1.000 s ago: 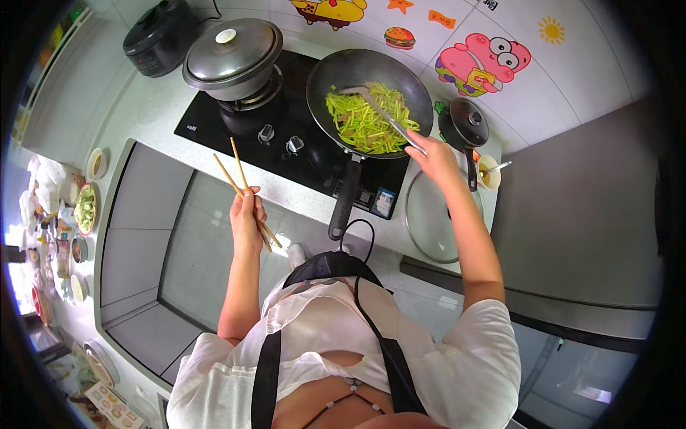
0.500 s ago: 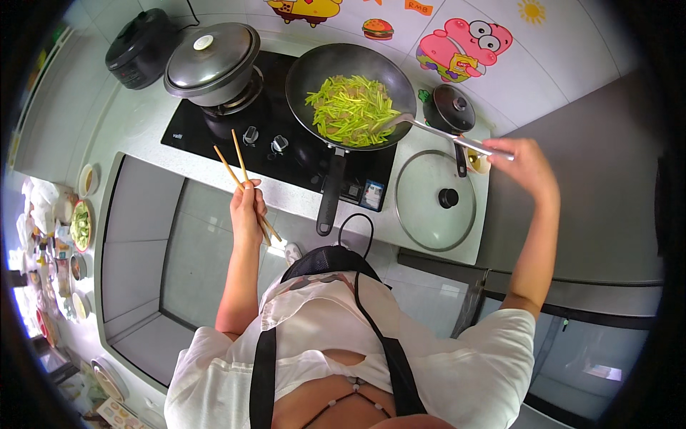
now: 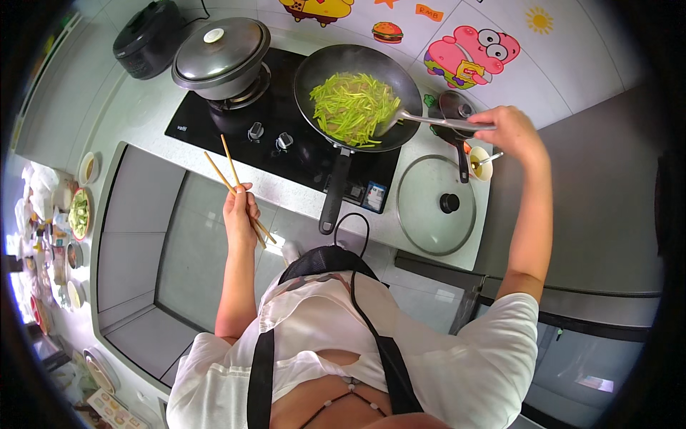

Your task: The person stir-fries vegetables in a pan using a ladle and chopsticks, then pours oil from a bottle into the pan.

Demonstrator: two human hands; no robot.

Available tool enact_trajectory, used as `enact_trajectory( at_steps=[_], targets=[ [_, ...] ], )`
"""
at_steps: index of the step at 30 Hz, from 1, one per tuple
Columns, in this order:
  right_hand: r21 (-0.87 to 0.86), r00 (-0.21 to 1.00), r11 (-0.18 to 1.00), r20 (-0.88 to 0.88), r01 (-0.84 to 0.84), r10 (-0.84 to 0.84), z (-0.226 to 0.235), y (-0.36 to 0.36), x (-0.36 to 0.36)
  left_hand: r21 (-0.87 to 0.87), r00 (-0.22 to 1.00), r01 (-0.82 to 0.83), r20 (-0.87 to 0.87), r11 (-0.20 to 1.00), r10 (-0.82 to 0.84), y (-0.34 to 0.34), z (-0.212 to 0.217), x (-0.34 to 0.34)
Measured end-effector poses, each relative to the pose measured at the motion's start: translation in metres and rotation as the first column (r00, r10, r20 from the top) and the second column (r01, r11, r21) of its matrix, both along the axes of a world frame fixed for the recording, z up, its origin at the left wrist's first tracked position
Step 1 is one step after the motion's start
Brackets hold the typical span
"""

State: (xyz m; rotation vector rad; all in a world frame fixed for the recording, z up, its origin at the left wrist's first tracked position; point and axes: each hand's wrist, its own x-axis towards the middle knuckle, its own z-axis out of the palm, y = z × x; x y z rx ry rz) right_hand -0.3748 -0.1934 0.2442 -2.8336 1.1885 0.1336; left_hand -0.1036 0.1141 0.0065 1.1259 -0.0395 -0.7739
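My left hand [image 3: 241, 212] grips a pair of wooden chopsticks [image 3: 230, 179], held in front of the black hob [image 3: 286, 139] with their tips pointing up and left. My right hand [image 3: 511, 132] is raised at the right of the hob and holds the long handle of a metal spatula [image 3: 429, 121]. Its blade rests in the black wok [image 3: 357, 96], at the right edge of a heap of green vegetable strips [image 3: 352, 107]. The wok's handle [image 3: 334, 193] points toward me.
A lidded grey pot [image 3: 221, 57] sits on the left burner, with a black rice cooker [image 3: 146, 39] behind it. A glass lid [image 3: 437, 207] lies on the counter to the right, next to a small bowl [image 3: 479, 161] and a small black pan [image 3: 451, 114]. Dishes crowd the far left [image 3: 71, 214].
My right hand pulled away from the wok to the right, then came back a little, so the spatula now reaches into the wok from farther out. The left hand stayed put with the chopsticks.
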Motion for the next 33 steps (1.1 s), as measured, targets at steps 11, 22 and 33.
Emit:
enact_trajectory(
  at_steps=[11,22,33],
  targets=[
    [-0.192,0.993,0.976,-0.076,-0.099,0.086,-0.036,-0.033,0.03,0.026,1.0,-0.018,-0.008,1.0,0.018,0.004,0.002,-0.001],
    [0.229,0.995,0.968,-0.054,0.099,-0.089,0.029,-0.019,0.013,0.008,1.0,-0.021,-0.01,1.0,0.021,0.003,-0.002,0.002],
    [0.048,0.996,0.996,-0.048,-0.071,0.073,-0.017,0.015,0.037,0.019,1.0,0.004,-0.012,1.0,-0.004,0.001,0.001,0.005]
  ],
)
